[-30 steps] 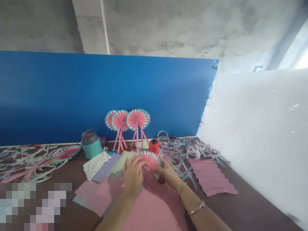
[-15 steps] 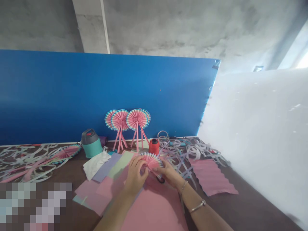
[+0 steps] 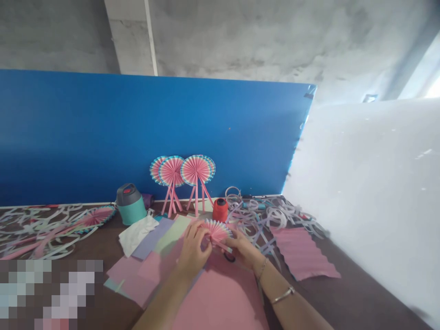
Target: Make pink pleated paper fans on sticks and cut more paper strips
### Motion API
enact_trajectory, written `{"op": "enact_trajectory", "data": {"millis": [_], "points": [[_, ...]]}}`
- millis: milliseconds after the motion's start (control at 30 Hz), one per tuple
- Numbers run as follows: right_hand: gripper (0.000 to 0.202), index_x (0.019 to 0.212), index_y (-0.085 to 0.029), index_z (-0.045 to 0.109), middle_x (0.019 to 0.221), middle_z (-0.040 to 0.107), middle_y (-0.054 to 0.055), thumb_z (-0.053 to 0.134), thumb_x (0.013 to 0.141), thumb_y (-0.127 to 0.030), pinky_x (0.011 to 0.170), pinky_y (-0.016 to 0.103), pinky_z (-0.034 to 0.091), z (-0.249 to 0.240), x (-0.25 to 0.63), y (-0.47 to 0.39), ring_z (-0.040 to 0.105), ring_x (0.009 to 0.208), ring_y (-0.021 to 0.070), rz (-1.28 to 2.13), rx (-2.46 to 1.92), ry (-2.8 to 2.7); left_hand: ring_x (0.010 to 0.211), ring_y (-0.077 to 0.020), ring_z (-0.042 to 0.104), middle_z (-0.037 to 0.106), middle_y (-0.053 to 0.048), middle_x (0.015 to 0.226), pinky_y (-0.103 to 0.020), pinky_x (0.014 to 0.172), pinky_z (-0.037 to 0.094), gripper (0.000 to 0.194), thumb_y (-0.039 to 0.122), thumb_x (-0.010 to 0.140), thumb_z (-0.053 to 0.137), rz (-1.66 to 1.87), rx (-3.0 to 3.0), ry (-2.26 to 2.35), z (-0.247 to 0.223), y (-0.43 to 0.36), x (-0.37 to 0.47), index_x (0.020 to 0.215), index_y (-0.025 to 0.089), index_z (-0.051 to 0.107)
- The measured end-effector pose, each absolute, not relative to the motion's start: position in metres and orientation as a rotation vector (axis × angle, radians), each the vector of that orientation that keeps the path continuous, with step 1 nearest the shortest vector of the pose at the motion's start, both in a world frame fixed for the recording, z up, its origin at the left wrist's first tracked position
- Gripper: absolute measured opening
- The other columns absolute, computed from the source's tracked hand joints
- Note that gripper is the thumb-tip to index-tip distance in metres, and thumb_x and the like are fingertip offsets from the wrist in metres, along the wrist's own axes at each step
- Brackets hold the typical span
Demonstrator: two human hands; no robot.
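A person's bare hands work a pleated paper fan, pink with pale zigzag edges, above a smooth, flat pink sheet near the middle of a bench. The fingers of the left hand pinch the fan's left side, close to where the folds gather; those of the right hand pinch its right side. A thin chain bracelet and a rigid silver-toned bangle circle the right wrist and forearm. Just below the fan shows a dark loop, the rest of it hidden.

Round, finely ribbed pink fans with blue-tinged rims stand behind on slim pink legs, against a glossy blue panel. A red spool sits near the hands, beside a tangle of curling pale strips. To the right lies a rippled pink sheet; to the left, a crumpled white piece and overlapping lavender and green sheets near a teal container with a dark gray top. The bench is dark brown, bordered at right by a white panel, with mottled gray concrete above.
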State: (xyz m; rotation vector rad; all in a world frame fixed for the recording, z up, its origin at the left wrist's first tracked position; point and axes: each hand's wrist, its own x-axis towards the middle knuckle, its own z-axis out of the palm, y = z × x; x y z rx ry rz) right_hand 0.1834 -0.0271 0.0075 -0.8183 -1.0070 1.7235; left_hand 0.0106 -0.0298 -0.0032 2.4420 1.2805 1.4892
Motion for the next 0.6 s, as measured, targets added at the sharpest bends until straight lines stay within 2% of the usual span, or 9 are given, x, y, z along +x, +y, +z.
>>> {"op": "enact_trajectory", "data": {"millis": [133, 233, 367, 500, 600], "points": [[0.041, 0.092, -0.018, 0.062, 0.068, 0.066, -0.003, 0.081, 0.055, -0.021, 0.047, 0.018, 0.042, 0.0044, 0.1861, -0.0251, 0.056, 0.048, 0.0076, 1.746, -0.852, -0.975, 0.111, -0.0246, 0.048, 0.054, -0.008, 0.109, -0.043, 0.093, 0.043, 0.022, 0.006, 0.072, 0.052, 1.508, 2.451, 1.310, -0.0025, -0.0308, 0.0129, 0.087, 0.021, 0.054], [0.040, 0.092, -0.016, 0.063, 0.066, 0.066, -0.002, 0.081, 0.056, -0.020, 0.043, 0.016, 0.039, 0.0012, 0.1891, -0.0228, 0.057, 0.048, 0.0086, 1.746, -0.842, -1.003, 0.110, -0.0236, 0.049, 0.054, -0.008, 0.110, -0.042, 0.092, 0.045, 0.026, 0.001, 0.072, 0.047, 1.543, 2.423, 1.331, -0.0031, -0.0293, 0.0111, 0.085, 0.022, 0.056], [0.038, 0.090, -0.016, 0.063, 0.067, 0.066, -0.002, 0.080, 0.056, -0.018, 0.046, 0.017, 0.042, -0.0023, 0.1923, -0.0205, 0.058, 0.050, 0.0088, 1.721, -0.851, -0.987, 0.111, -0.0226, 0.050, 0.055, -0.008, 0.113, -0.042, 0.093, 0.045, 0.030, -0.001, 0.074, 0.041, 1.644, 2.373, 1.358, -0.0024, -0.0271, 0.0054, 0.084, 0.022, 0.057], [0.039, 0.090, -0.017, 0.063, 0.070, 0.067, -0.002, 0.081, 0.055, -0.018, 0.049, 0.018, 0.045, -0.0010, 0.1929, -0.0204, 0.059, 0.053, 0.0093, 1.703, -0.862, -0.960, 0.115, -0.0256, 0.047, 0.053, -0.010, 0.118, -0.046, 0.097, 0.042, 0.021, 0.011, 0.077, 0.051, 1.548, 2.414, 1.328, 0.0019, -0.0309, 0.0053, 0.094, 0.021, 0.058], [0.040, 0.089, -0.017, 0.063, 0.064, 0.065, -0.003, 0.081, 0.053, -0.018, 0.047, 0.018, 0.042, 0.0029, 0.1913, -0.0221, 0.057, 0.048, 0.0086, 1.708, -0.884, -0.956, 0.116, -0.0263, 0.046, 0.052, -0.009, 0.121, -0.046, 0.097, 0.042, 0.016, 0.020, 0.078, 0.058, 1.523, 2.403, 1.339, 0.0040, -0.0340, 0.0081, 0.094, 0.022, 0.059]]}}
